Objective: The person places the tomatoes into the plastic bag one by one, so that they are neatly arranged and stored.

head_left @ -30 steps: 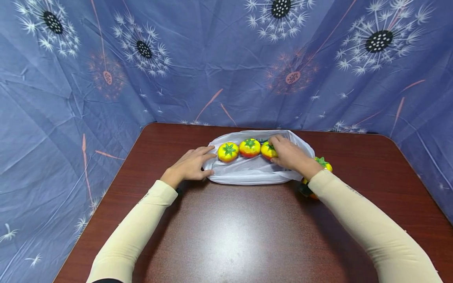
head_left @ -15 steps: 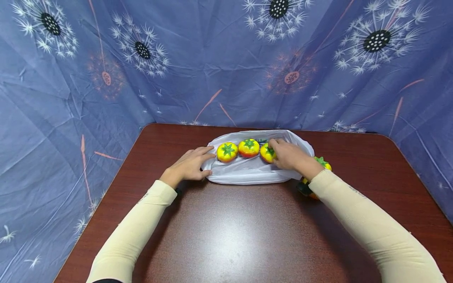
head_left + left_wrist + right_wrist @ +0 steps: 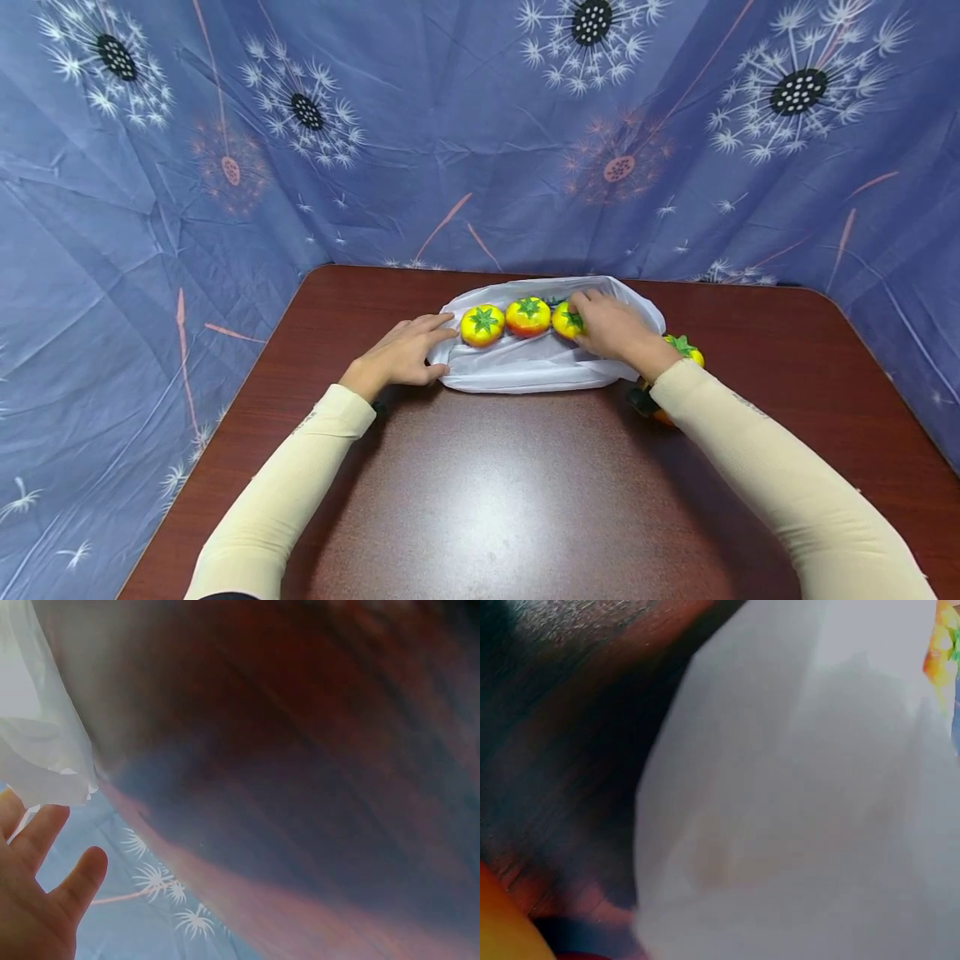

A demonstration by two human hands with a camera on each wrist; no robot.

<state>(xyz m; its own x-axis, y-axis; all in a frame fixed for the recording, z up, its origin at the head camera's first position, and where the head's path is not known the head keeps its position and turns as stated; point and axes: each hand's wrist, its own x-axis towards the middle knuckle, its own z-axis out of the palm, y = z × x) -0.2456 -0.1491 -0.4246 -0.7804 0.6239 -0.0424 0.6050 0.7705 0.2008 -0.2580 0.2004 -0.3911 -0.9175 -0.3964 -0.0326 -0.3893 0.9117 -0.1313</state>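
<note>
A white plastic bag (image 3: 517, 379) lies on the table with its mouth spread wide. Three yellow-red tomatoes with green star-shaped tops sit in a row inside: a left tomato (image 3: 482, 326), a middle tomato (image 3: 528, 317) and a right tomato (image 3: 564, 322). My right hand (image 3: 611, 325) grips the right tomato, covering part of it. At the bag's left rim is my left hand (image 3: 408, 350), fingers spread and fingertips right at the plastic. The left wrist view shows its spread fingers (image 3: 84, 881) beside the bag's edge. In the right wrist view, bag plastic (image 3: 780, 795) hides the right hand.
Outside the bag, by my right wrist, sits another tomato (image 3: 684, 348), partly hidden by the sleeve. A dark item (image 3: 642, 401) lies close to it. Behind the brown table (image 3: 480, 467) hangs a blue flowered cloth (image 3: 450, 150).
My right hand has shifted slightly on the right tomato, so more of its green top shows. The left hand stays at the bag's rim.
</note>
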